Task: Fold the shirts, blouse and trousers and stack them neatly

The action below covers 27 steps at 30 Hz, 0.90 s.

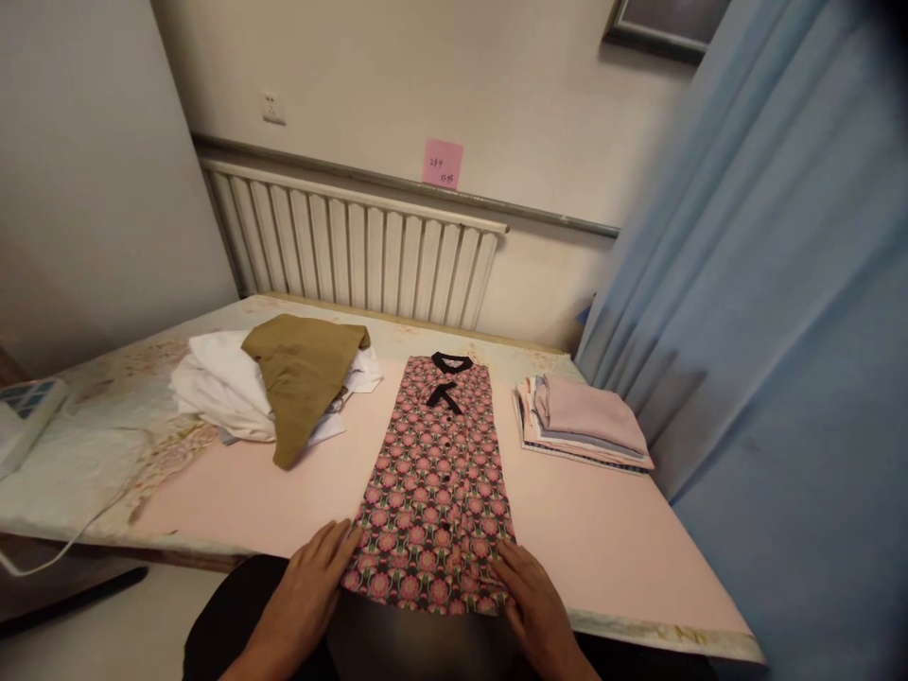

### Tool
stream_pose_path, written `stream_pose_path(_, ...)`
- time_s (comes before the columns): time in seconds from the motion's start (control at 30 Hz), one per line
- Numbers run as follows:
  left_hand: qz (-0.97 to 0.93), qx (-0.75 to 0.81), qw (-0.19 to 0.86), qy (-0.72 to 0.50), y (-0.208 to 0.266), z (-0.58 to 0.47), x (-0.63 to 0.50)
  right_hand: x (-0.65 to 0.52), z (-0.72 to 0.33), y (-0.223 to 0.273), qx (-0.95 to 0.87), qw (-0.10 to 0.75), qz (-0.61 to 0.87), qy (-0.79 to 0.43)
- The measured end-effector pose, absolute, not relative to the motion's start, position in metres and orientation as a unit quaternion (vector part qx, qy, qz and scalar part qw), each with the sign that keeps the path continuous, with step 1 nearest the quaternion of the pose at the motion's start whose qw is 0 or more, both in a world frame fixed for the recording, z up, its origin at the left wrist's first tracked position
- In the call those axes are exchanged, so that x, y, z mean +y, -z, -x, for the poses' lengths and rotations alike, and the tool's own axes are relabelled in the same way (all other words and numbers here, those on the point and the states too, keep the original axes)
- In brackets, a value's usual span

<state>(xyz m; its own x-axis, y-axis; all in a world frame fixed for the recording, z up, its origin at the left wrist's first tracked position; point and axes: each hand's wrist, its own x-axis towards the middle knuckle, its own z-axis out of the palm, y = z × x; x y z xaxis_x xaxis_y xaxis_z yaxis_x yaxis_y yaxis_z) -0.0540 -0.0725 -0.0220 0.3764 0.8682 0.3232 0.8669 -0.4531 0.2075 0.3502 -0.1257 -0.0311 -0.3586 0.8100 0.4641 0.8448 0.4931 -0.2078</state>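
A shirt (426,482) with pink flowers, a dark collar and dark buttons lies front up on the table, its lower hem at the near edge. The sleeves seem tucked in behind; a black-trimmed piece lies across the upper chest. My left hand (312,582) rests at the shirt's lower left side, fingers stretched out. At the lower right corner my right hand (531,601) lies on the fabric with its fingers extended. Neither hand grips the cloth visibly.
A loose heap of clothes, with an olive garment (305,364) over white cloth (223,388), lies on the left. A folded stack of clothes (592,421) is on the right. A blue curtain (766,312) hangs beside the table; a radiator (361,241) stands behind.
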Motion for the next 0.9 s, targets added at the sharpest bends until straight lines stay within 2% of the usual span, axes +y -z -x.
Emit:
stream_pose_path(0.1, -0.830, 0.524, -0.024, -0.189, 0.033, 0.055, -0.065, -0.125, -0.355, 0.029, -0.804, 0.287, 0.521, 0.012)
stream_pose_path(0.27, -0.838, 0.505, 0.007, -0.206, 0.036, 0.057, -0.059, -0.114, -0.367, 0.028, -0.789, 0.314, 0.528, -0.013)
stream_pose_path(0.67, -0.880, 0.422, -0.015, -0.217, 0.014, 0.060, -0.015, -0.073, -0.375, 0.012, -0.872, 0.242, 0.419, 0.074)
stream_pose_path(0.9, -0.909, 0.372, 0.047, -0.181, 0.009, 0.041, 0.022, -0.047, -0.369, 0.002, -0.906, 0.219, 0.361, 0.004)
